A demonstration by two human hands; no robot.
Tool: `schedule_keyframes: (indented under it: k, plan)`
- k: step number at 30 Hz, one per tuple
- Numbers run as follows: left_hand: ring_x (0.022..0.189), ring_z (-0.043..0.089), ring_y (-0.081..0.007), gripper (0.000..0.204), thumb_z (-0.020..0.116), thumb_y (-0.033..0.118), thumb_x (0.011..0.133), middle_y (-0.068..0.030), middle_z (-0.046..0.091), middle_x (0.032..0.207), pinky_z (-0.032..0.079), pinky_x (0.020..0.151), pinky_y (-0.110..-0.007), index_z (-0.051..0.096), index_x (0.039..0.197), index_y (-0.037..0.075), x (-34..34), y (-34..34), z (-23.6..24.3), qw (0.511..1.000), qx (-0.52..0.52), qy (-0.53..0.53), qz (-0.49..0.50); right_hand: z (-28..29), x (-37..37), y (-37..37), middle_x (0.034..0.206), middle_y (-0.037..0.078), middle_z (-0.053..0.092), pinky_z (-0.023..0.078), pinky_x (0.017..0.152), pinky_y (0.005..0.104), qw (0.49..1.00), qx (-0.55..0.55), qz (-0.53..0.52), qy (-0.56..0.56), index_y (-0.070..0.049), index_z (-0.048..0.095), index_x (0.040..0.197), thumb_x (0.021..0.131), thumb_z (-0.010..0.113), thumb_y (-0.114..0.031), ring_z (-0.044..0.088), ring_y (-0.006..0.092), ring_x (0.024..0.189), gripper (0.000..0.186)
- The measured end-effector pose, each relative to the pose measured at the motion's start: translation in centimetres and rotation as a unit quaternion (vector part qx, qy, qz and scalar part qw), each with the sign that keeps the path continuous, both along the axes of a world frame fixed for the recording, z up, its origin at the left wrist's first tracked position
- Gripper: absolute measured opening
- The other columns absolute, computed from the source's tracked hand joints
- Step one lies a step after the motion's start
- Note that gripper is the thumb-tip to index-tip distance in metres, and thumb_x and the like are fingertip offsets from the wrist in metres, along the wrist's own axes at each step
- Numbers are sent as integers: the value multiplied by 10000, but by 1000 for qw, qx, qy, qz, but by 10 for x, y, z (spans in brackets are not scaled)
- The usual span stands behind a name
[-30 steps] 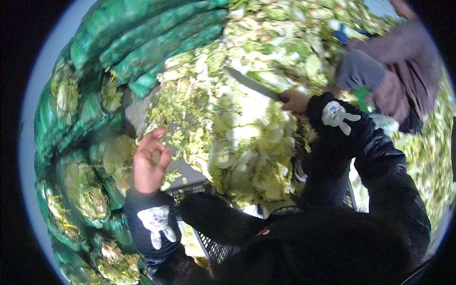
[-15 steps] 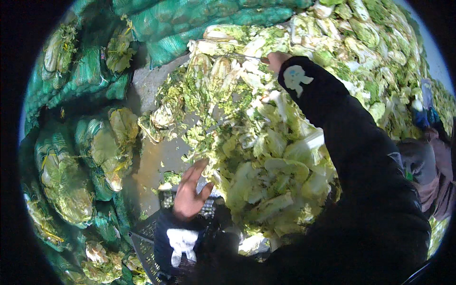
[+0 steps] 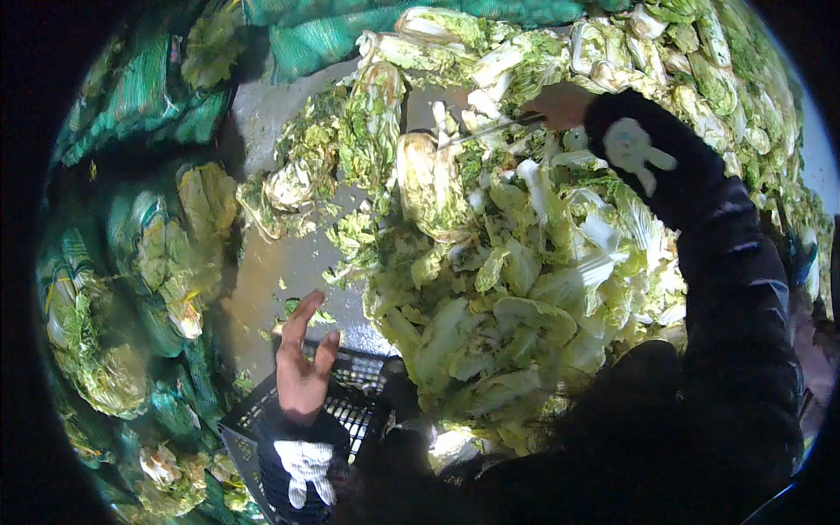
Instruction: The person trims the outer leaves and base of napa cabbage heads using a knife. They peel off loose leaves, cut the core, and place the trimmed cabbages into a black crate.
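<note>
Crate [image 3: 357, 411], black plastic with gridded walls, stands near left; from where I stand the sleeve [image 3: 302, 468] and shadow cover much of it, so its contents cannot be told with confidence. Green mesh sacks [image 3: 136, 83] fill the left side and the far edge; those at left hold whole cabbages, leaves showing through the net.

Left hand [image 3: 302, 367]: above the crate's far part, fingers parted and thumb held away, nothing in the grasp. Right hand [image 3: 560, 107]: far side, fingers closed round the handle of a knife [image 3: 490, 131], its blade pointing left. Blade tip lies over the far end of a cabbage [image 3: 429, 197]; contact not certain. That cabbage lies on the far left margin of a heap of loose leaves [image 3: 490, 341].

Change over the last half second: the cabbage, then tight against its left neighbour [image 3: 372, 127], now lies nearer, with floor [image 3: 429, 103] showing beyond it.
</note>
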State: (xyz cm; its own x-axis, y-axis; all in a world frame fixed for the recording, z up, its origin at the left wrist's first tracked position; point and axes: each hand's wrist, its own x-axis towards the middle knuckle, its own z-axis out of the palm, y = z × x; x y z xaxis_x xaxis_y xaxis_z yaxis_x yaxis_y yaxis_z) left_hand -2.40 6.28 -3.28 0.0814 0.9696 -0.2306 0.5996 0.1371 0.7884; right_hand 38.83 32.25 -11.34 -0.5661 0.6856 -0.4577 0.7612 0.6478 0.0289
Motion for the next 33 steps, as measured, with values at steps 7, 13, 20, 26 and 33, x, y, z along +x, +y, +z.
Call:
schedule_keyframes:
  k: [7,13,20,26,33]
  plan:
    - [980,497,-283,317,617,231,737,-132,561,1008,319,888,-347,568,1001,62,-4,44,-80,996,44,72,-30,-39,5,-23,738,158,575,454,653,440,998,-22,-61,-9,-101,511,1050,683,565,-188,575,339,722,381]
    - [944,551,-223,455,556,381,792,-143,597,1001,409,822,-310,559,1052,8,-2,117,-181,988,-114,-77,-71,-17,51,-50,731,162,565,446,683,421,987,-66,-142,21,-31,522,869,691,569,-185,569,320,730,240]
    - [695,572,-269,355,493,368,802,-160,604,739,445,670,-354,605,946,62,57,198,-338,998,-55,15,19,-45,-32,-80,533,81,526,436,360,326,874,-288,-360,155,23,528,774,727,550,-176,540,174,424,206]
    - [714,575,-184,457,496,436,813,-95,637,803,430,644,-314,599,955,14,86,208,-336,920,-246,-275,130,-46,-16,-77,534,47,506,394,332,272,823,-361,-419,132,3,514,785,742,578,-181,485,125,394,200]
    - [781,574,-199,312,496,254,812,-82,611,941,424,739,-309,546,1102,149,98,222,-349,982,-148,76,-93,-91,-8,-119,529,20,476,382,334,255,745,-410,-461,252,-39,467,777,763,557,-182,456,103,383,169]
